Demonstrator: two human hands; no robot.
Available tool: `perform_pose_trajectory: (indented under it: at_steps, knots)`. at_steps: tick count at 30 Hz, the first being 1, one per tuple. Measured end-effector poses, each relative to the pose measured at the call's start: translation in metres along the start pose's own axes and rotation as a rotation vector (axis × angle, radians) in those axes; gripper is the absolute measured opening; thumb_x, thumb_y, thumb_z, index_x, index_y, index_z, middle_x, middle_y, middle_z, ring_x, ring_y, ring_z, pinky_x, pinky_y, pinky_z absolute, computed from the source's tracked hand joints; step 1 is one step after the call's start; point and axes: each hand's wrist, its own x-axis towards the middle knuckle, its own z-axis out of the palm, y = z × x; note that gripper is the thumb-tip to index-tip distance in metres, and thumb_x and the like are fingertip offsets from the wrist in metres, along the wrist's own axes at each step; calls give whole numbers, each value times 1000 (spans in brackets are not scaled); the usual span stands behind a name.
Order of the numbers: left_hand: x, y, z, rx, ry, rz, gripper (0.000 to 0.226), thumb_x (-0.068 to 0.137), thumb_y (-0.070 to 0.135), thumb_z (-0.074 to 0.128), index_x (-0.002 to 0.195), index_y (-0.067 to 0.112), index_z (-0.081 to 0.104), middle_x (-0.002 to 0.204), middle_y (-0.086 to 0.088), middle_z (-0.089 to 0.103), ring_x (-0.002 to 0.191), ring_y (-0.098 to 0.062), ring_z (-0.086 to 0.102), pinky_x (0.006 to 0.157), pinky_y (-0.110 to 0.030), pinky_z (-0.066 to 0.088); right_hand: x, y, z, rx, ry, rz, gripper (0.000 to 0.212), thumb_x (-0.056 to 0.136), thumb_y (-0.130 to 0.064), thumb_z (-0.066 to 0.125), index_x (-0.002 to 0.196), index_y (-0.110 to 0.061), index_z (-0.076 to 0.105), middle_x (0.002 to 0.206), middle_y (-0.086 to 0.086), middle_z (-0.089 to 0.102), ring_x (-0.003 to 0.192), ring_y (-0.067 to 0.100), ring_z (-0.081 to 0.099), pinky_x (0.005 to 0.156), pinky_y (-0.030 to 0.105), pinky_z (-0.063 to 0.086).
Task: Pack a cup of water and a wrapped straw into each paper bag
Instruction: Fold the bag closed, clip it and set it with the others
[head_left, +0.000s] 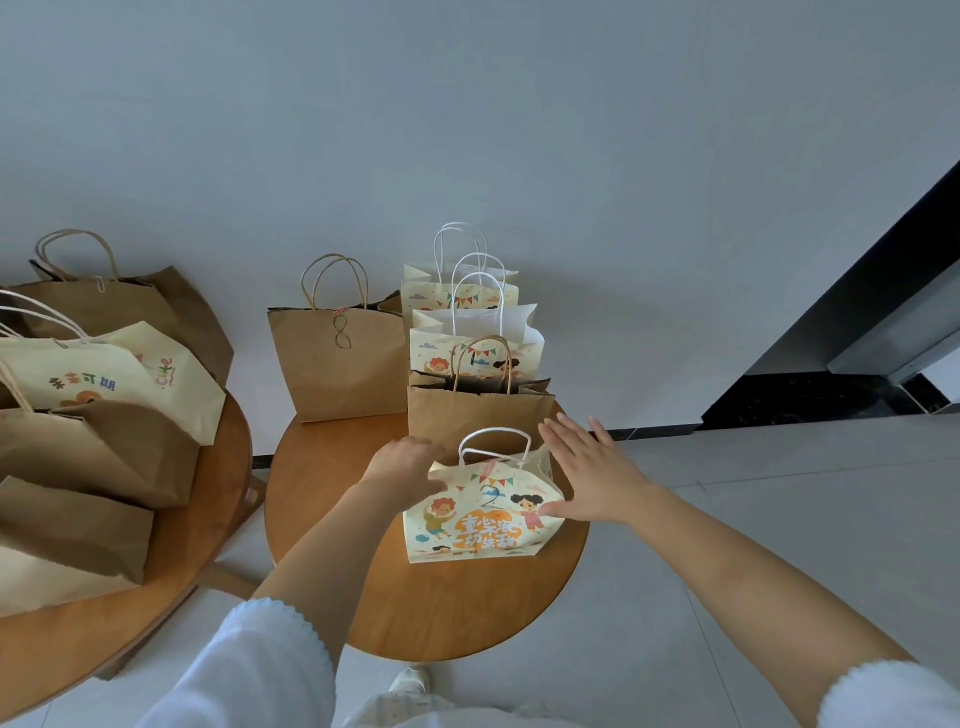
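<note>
Cream cartoon-printed bag (480, 512), plain brown bags (337, 364)

bags (472, 405) in row on table (441, 597)

A round wooden table (415, 613) stands beside a second round wooden table (156, 597) on grey floor tiles (779, 493).

Soft even daylight, faint shadows on wall, wide-angle bending at edges, mostly sharp
</note>
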Motion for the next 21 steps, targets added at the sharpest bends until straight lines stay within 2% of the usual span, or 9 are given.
perform_pose_trajectory:
  at_steps: [2, 5, 6, 8, 9, 11, 16, 19, 21]
  knots:
    - [-2, 2, 0, 35, -8, -6, 42, 93, 31, 59, 134, 25, 51, 133, 3, 55, 121, -18, 49, 99, -31, 43, 4, -1, -5, -50, -30, -10, 100, 85, -67, 48, 152, -12, -1, 160, 7, 3, 148, 23, -5, 115, 45, -12]
    - [-6, 5, 2, 41, -18, -27, 39, 96, 28, 53, 135, 24, 51, 129, -1, 57, 117, -19, 53, 93, -28, 45, 5, -3, -13, -63, -23, -7, 75, 89, -53, 55, 146, -12, 30, 146, 9, 36, 137, 25, 31, 118, 45, 5]
    - [-7, 6, 2, 37, -20, -32, 38, 97, 28, 52, 134, 23, 52, 127, -2, 58, 114, -18, 54, 90, -27, 46, 4, -3, -14, -27, -34, -1, 64, 90, -48, 56, 140, -13, 41, 137, 8, 44, 129, 24, 41, 115, 42, 18]
    - [-9, 8, 3, 35, -25, -41, 34, 98, 26, 51, 131, 21, 55, 123, -2, 61, 112, -18, 56, 88, -26, 47, 2, -6, -11, 114, -51, 35, 48, 92, -40, 58, 130, -11, 51, 125, 7, 52, 112, 23, 52, 93, 33, 41]
    - [-11, 9, 3, 33, -29, -51, 32, 98, 25, 50, 129, 21, 57, 122, -2, 62, 111, -19, 57, 87, -27, 47, 2, -8, -8, 187, -59, 59, 42, 93, -35, 58, 127, -11, 52, 122, 7, 54, 107, 22, 54, 81, 29, 43]
    - [-13, 10, 4, 34, -42, -72, 30, 98, 23, 49, 125, 20, 61, 120, -2, 63, 109, -19, 58, 87, -27, 48, 1, -12, -6, 263, -64, 82, 36, 95, -28, 56, 126, -11, 51, 122, 8, 56, 106, 23, 55, 73, 26, 40]
    - [-19, 12, 9, 8, -56, -108, 28, 98, 20, 51, 123, 14, 63, 114, -3, 63, 100, -18, 59, 79, -24, 47, 5, -14, -12, 198, -110, 30, 51, 95, -23, 55, 143, -16, 38, 137, 9, 48, 123, 27, 48, 96, 36, 46]
    - [-22, 14, 9, -27, -69, -117, 27, 98, 18, 50, 120, 11, 63, 110, -5, 63, 92, -16, 58, 73, -21, 43, 12, -14, -13, 140, -161, 37, 33, 97, -26, 50, 128, -16, 52, 116, 7, 60, 103, 23, 58, 75, 30, 45]
    - [-25, 14, 8, -44, -71, -125, 27, 97, 17, 51, 122, 12, 62, 111, -5, 64, 94, -17, 59, 73, -21, 44, 14, -14, -11, 162, -165, 27, 27, 97, -28, 51, 120, -14, 56, 109, 7, 62, 97, 23, 59, 71, 28, 43]
